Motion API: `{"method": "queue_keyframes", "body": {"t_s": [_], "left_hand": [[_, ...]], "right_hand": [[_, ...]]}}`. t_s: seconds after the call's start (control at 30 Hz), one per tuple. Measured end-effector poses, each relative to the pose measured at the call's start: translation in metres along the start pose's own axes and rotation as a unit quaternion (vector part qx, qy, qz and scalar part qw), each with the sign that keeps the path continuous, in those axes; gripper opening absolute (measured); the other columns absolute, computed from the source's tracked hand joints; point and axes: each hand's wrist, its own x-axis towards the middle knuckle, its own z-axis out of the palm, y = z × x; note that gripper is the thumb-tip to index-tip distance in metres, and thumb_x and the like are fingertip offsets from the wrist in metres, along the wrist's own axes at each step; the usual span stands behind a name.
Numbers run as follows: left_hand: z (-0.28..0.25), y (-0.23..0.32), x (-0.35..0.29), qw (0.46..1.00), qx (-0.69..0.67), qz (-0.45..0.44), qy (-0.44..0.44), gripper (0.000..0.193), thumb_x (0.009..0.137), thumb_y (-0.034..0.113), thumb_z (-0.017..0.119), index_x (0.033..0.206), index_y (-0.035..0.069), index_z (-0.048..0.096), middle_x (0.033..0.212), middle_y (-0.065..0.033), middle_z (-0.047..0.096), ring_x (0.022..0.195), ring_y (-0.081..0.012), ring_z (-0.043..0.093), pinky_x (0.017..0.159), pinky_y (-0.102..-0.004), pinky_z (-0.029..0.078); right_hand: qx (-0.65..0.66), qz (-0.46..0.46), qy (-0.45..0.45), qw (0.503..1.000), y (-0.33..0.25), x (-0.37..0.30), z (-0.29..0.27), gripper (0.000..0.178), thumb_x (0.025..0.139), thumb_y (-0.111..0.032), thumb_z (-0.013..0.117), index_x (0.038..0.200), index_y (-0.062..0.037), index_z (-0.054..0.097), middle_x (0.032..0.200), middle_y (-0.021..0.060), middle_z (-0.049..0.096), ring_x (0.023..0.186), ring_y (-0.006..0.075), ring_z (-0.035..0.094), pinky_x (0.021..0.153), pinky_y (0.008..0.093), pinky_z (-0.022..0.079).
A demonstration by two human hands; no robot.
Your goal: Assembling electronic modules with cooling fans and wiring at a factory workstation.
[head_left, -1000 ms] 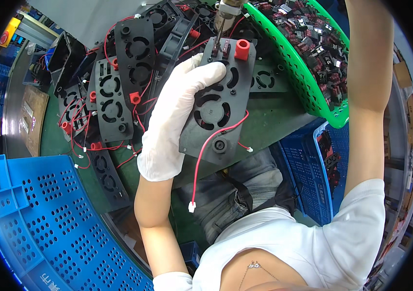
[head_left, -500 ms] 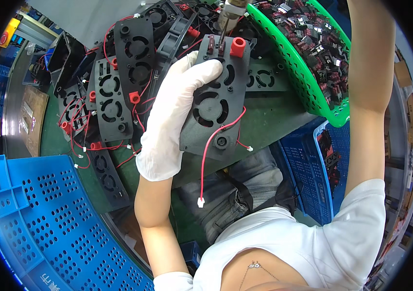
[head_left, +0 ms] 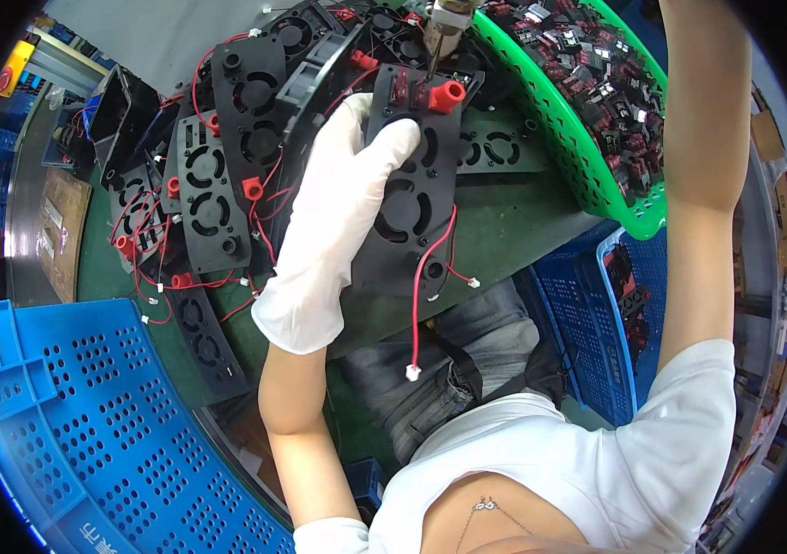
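Observation:
My left hand [head_left: 343, 203], in a white glove, is closed on a black fan panel [head_left: 377, 254], its thumb lying across the front. The panel has round slotted vents, small dark red parts [head_left: 403, 90] near its top edge and a red ring-shaped fitting [head_left: 447, 97]. A red wire [head_left: 417, 295] with a white connector hangs down its front. Over the top edge, a metal driver tip [head_left: 449, 28] points down at the panel beside the red fitting. My right forearm [head_left: 703, 185] rises along the right side; the hand is beyond the upper edge of the picture.
More black fan panels [head_left: 201, 185] with red wires lie piled on the green table [head_left: 523, 231] behind and to the left. A green basket [head_left: 587, 175] full of small dark red and black parts stands at right. Blue crates [head_left: 107, 397] stand at left and right [head_left: 587, 319].
The panel in my left hand has turned slightly and shifted a little left. Its hanging connector has swung right. The driver tip now sits closer to the red fitting.

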Motion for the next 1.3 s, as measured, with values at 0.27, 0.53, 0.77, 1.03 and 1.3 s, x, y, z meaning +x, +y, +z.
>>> {"method": "queue_keyframes", "body": {"t_s": [0.27, 0.53, 0.77, 1.03, 1.3], "left_hand": [[-0.002, -0.005, 0.002, 0.995, 0.086, 0.041, 0.024, 0.037, 0.085, 0.024, 0.059, 0.111, -0.001, 0.053, 0.09, -0.0041, 0.056, 0.082, -0.0108, 0.05, 0.078, -0.0277, 0.041], [-0.002, -0.005, 0.003, 0.993, 0.09, 0.057, 0.041, 0.044, 0.084, 0.024, 0.059, 0.118, -0.002, 0.05, 0.1, -0.0084, 0.058, 0.087, -0.0133, 0.052, 0.083, -0.0289, 0.041], [-0.004, -0.008, 0.004, 0.99, 0.122, 0.071, 0.031, 0.046, 0.084, 0.025, 0.058, 0.121, -0.001, 0.049, 0.106, -0.0114, 0.058, 0.09, -0.0165, 0.053, 0.085, -0.0305, 0.041], [-0.002, -0.007, 0.002, 0.99, 0.131, 0.054, 0.012, 0.043, 0.086, 0.025, 0.056, 0.12, -0.001, 0.049, 0.1, -0.0096, 0.059, 0.091, -0.0151, 0.054, 0.083, -0.0306, 0.043], [0.006, 0.011, -0.012, 0.999, -0.023, -0.038, 0.015, 0.047, 0.083, 0.015, 0.062, 0.125, -0.002, 0.05, 0.107, -0.0066, 0.06, 0.091, -0.0108, 0.058, 0.081, -0.0235, 0.046]], "right_hand": [[-0.018, 0.005, 0.002, 1.0, -0.002, -0.008, -0.003, 0.038, 0.08, -0.02, 0.068, 0.11, 0.0001, 0.058, 0.106, 0.0101, 0.061, 0.093, 0.0185, 0.059, 0.085, 0.0298, 0.046], [-0.04, 0.008, 0.009, 0.999, -0.007, -0.017, -0.008, 0.037, 0.08, -0.02, 0.069, 0.11, 0.0, 0.058, 0.105, 0.0098, 0.061, 0.093, 0.0182, 0.059, 0.085, 0.0296, 0.046], [-0.054, 0.009, 0.009, 0.998, -0.009, -0.024, -0.01, 0.037, 0.08, -0.02, 0.069, 0.109, 0.0, 0.059, 0.105, 0.0096, 0.061, 0.093, 0.0179, 0.06, 0.085, 0.0295, 0.046], [-0.064, 0.016, 0.003, 0.998, -0.005, -0.03, -0.008, 0.036, 0.08, -0.02, 0.069, 0.109, -0.0001, 0.059, 0.104, 0.0093, 0.061, 0.092, 0.0176, 0.06, 0.085, 0.0293, 0.046], [-0.077, 0.024, -0.001, 0.997, -0.001, -0.037, -0.008, 0.036, 0.08, -0.019, 0.069, 0.108, -0.0001, 0.059, 0.104, 0.0091, 0.061, 0.092, 0.0173, 0.06, 0.085, 0.0291, 0.046]]}}
